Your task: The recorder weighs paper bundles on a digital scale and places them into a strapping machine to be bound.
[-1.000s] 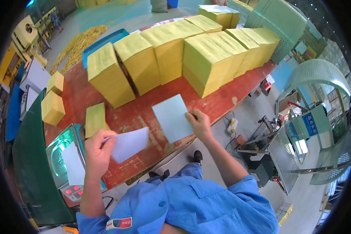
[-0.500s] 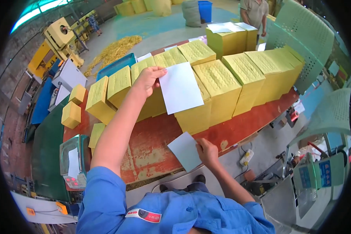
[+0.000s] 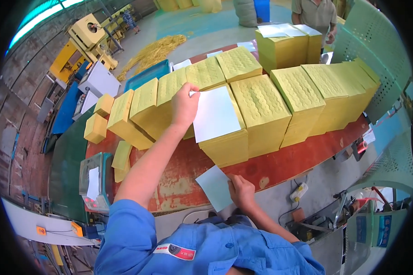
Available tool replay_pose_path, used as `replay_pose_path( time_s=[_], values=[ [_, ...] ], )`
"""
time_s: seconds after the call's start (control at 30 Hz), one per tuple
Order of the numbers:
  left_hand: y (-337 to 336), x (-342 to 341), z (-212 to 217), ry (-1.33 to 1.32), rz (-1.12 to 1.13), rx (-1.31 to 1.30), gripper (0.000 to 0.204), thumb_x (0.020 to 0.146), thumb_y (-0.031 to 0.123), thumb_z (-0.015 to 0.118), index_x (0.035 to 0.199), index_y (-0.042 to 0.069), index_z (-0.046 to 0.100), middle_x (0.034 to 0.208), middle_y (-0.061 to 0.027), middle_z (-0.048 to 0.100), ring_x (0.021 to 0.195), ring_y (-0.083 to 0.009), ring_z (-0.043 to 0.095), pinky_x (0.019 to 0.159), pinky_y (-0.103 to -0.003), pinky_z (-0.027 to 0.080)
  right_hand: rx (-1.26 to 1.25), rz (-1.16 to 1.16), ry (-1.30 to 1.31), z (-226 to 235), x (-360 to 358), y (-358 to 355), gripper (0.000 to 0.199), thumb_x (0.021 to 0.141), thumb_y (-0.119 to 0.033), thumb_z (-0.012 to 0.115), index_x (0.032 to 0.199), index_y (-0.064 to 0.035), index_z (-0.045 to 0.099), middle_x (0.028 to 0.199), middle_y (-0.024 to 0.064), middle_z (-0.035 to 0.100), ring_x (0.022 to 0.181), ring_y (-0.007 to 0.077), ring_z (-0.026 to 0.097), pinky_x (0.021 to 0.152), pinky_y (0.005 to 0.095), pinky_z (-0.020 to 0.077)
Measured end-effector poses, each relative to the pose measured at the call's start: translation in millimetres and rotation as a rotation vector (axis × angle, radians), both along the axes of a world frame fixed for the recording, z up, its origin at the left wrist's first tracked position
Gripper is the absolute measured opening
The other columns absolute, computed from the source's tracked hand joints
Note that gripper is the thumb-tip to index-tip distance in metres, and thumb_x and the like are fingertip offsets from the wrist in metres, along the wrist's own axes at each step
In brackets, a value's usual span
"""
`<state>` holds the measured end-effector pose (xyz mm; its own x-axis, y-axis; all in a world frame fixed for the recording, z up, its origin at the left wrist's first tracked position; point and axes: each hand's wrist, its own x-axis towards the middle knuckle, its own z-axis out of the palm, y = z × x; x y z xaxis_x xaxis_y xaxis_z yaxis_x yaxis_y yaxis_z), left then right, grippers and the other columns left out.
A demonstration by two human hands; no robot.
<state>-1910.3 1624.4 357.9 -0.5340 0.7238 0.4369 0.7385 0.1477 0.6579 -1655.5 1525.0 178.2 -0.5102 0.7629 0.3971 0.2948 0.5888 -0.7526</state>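
Note:
A white paper sheet (image 3: 217,114) lies over the top of a tall stack of yellow paper (image 3: 225,149) near the middle of the table. My left hand (image 3: 185,106) pinches the sheet's upper left corner. Low in front of the table edge, my right hand (image 3: 241,190) grips a second, bluish-looking paper sheet (image 3: 215,188) by its right side. More stacks of yellow paper stand beside the covered one, among them a stack with wavy embossed rows (image 3: 260,98) just to its right.
A worn red table (image 3: 170,183) carries the stacks. A scale-like device (image 3: 95,181) stands at its left end, small yellow blocks (image 3: 95,128) beyond it. A blue tray (image 3: 147,75) sits behind. Another person (image 3: 314,16) stands at the far right, near a green perforated chair (image 3: 371,59).
The white sheet has come down onto the yellow stack, my left hand lowering with it. My right hand keeps its sheet, slightly lower. The whole view has shifted a little.

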Motion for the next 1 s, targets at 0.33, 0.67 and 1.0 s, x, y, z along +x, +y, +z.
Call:
replay_pose_path(
  time_s=[0.33, 0.67, 1.0],
  values=[
    [12, -3, -6, -0.073, 0.063, 0.067, 0.008, 0.085, 0.009, 0.063, 0.088, 0.001, 0.062, 0.081, -0.0159, 0.067, 0.073, -0.0288, 0.064, 0.069, -0.039, 0.050, 0.018, 0.026, 0.049, 2, 1, 1, 0.023, 0.080, -0.006, 0.064, 0.103, -0.0059, 0.063, 0.079, 0.0112, 0.063, 0.069, 0.0294, 0.064, 0.061, 0.0386, 0.0521],
    [6, -6, 1, -0.386, -0.024, 0.114, 0.010, 0.087, 0.007, 0.062, 0.094, 0.001, 0.065, 0.081, -0.0091, 0.066, 0.072, -0.0181, 0.062, 0.068, -0.030, 0.050, -0.006, 0.065, 0.090, -4, 6, 4, 0.018, 0.080, -0.005, 0.065, 0.097, -0.0064, 0.063, 0.077, 0.0112, 0.061, 0.068, 0.0304, 0.063, 0.059, 0.0397, 0.0513],
    [21, -22, -4, -0.697, -0.097, 0.261, 0.010, 0.086, 0.004, 0.063, 0.094, 0.000, 0.066, 0.085, -0.0046, 0.065, 0.074, -0.0120, 0.059, 0.068, -0.026, 0.049, -0.013, 0.103, 0.085, 1, 8, 3, 0.013, 0.081, -0.007, 0.065, 0.095, -0.0065, 0.062, 0.077, 0.0110, 0.062, 0.069, 0.0299, 0.064, 0.059, 0.0394, 0.0516]
  ],
)
